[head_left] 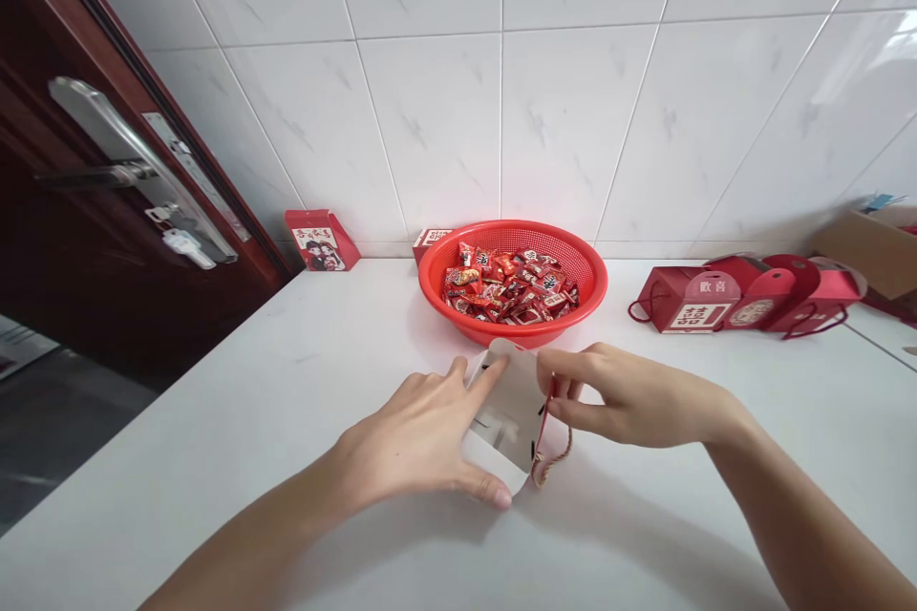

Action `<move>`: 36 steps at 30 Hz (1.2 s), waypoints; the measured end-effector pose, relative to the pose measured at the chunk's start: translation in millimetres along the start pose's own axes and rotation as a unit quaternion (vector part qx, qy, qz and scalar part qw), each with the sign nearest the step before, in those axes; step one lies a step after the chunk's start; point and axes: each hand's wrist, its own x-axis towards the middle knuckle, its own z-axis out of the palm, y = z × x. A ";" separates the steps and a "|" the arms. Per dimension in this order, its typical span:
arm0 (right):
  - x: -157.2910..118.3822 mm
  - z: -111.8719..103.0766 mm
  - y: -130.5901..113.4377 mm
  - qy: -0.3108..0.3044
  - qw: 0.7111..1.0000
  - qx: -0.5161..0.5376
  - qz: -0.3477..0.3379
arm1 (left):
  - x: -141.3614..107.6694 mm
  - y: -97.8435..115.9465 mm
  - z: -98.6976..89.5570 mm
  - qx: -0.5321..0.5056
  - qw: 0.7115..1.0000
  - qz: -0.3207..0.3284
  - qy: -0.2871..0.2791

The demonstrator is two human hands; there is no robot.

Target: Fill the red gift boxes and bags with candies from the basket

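My left hand [430, 439] spreads wide against the open box [505, 410]; my right hand [630, 396] pinches its near-right edge between thumb and fingers.

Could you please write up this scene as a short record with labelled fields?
left hand: spread at the open box, a fingertip inside
right hand: pinches the box's right side
box: white inside, twisted cord at its right
behind box: red basket holding wrapped sweets
right of basket: red boxes with cords
left of basket: red box with a printed couple
surface: white tabletop
far left: dark red door, keys hanging at its handle
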 end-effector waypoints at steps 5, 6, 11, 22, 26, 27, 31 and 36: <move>-10.0 -11.6 11.2 -0.028 0.999 -0.011 0.034 | -0.9 10.3 6.5 0.014 1.000 -0.022 -0.010; -9.9 -10.3 14.5 -0.023 0.998 -0.030 0.041 | -1.6 12.7 6.8 0.018 0.999 -0.027 -0.018; -8.1 2.9 27.2 0.037 0.993 -0.104 0.037 | -8.1 19.3 5.3 0.017 0.999 -0.002 -0.033; -3.4 16.9 -2.9 0.009 0.979 -0.189 0.069 | -0.1 18.3 -2.3 0.012 0.995 -0.047 -0.086; 1.9 13.4 -1.4 -0.057 0.984 -0.147 0.087 | -2.1 16.4 -3.5 0.007 0.994 -0.055 -0.091; 3.2 12.7 1.0 -0.076 0.984 -0.134 0.088 | -2.4 16.1 -3.1 0.008 0.994 -0.054 -0.091; 7.4 11.8 8.2 -0.075 0.986 -0.121 0.087 | 2.3 15.3 -0.1 0.017 0.996 -0.058 -0.066; 7.8 11.2 7.9 -0.016 0.985 -0.151 0.078 | 13.8 15.7 2.2 0.028 0.997 -0.067 -0.028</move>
